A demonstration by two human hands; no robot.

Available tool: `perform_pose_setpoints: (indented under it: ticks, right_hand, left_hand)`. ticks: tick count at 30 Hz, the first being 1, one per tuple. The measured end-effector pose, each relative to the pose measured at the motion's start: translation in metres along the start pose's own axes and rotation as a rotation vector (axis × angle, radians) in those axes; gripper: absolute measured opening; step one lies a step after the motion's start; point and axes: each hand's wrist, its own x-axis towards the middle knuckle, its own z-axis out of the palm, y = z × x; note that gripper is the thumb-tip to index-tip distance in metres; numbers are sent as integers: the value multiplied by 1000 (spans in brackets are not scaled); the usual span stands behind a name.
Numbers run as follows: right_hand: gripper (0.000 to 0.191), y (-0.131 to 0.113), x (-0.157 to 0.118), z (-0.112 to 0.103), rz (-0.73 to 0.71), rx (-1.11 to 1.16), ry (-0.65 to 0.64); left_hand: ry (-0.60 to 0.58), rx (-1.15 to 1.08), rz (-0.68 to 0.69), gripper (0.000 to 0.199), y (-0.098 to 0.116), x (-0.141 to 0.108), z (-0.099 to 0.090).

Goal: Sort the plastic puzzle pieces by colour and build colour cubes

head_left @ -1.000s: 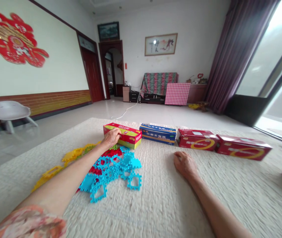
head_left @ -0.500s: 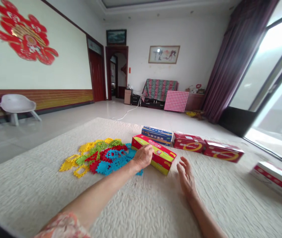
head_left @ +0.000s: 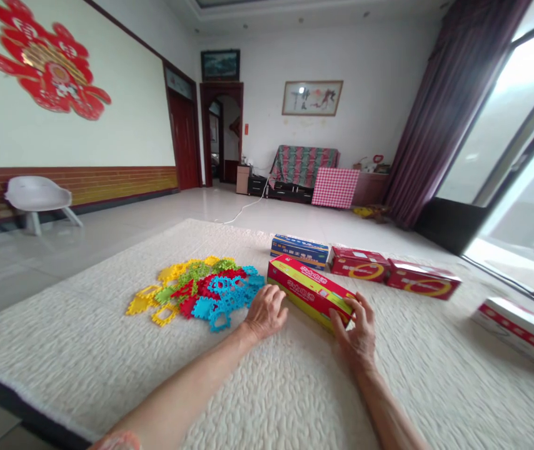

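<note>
A long red and yellow-green battery box (head_left: 311,290) lies at an angle on the quilted cream cover (head_left: 267,387). My right hand (head_left: 358,328) grips its near right end, thumb on the front side and fingers over the top and end. My left hand (head_left: 267,310), fingers curled in and no object visible in them, rests by the box's left end; whether it touches the box I cannot tell. Left of it lies a loose pile of flat, notched plastic pieces: blue (head_left: 234,297), red (head_left: 187,305), green (head_left: 196,272) and yellow (head_left: 140,301).
Behind the held box stand a blue box (head_left: 299,250) and two red boxes (head_left: 358,265), (head_left: 424,279) in a row. A white and red box (head_left: 524,334) lies at the far right. A white chair (head_left: 39,197) stands on the floor at left.
The battery box has shifted right, away from the plastic pieces. My left hand has come off its top and down beside it. My right hand, earlier apart, now holds its right end.
</note>
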Motion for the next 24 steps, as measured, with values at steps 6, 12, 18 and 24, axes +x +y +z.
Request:
perform_pose_setpoints:
  ticks: [6,12,18,24]
  right_hand:
    - [39,1,1,1,22,-14,19]
    - [38,-2,2,0,17,-17,18]
    - [38,-3,4,-1,19,22,10]
    - [37,-1,5,0,32,91,-36]
  left_hand:
    - [-212,124,67,29,-22,5,8]
    - [-243,176,13,31,-57,18,5]
    - [-215,253,-72,29,-96,16,-5]
    - [-162,253,-193,22,-140,7,-19]
